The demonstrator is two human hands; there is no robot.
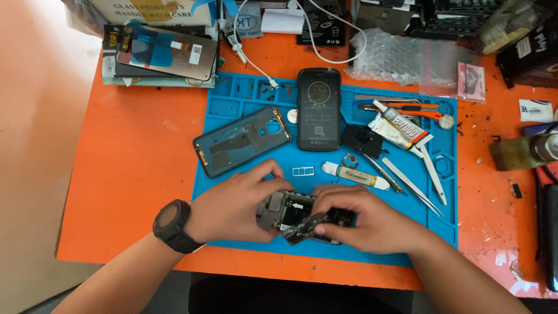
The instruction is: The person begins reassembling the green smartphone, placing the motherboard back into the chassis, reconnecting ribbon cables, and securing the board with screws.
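- I hold the opened phone (299, 218) between both hands, low on the blue mat (244, 180) near its front edge; its long axis runs left to right, almost level with that edge
- my left hand (235, 206) closes on the left end, thumb on the near side and fingers (270, 170) curled over the far side; the left end sits right under those fingers
- my right hand (363, 221) closes on the right end and covers it; its fingers (334, 195) bend down onto the phone's middle, where a dark loose part tilts up; whether they pinch that part I cannot tell
- both hands touch the phone; neither is nearer
- the back cover (241, 141) lies apart, farther up the mat
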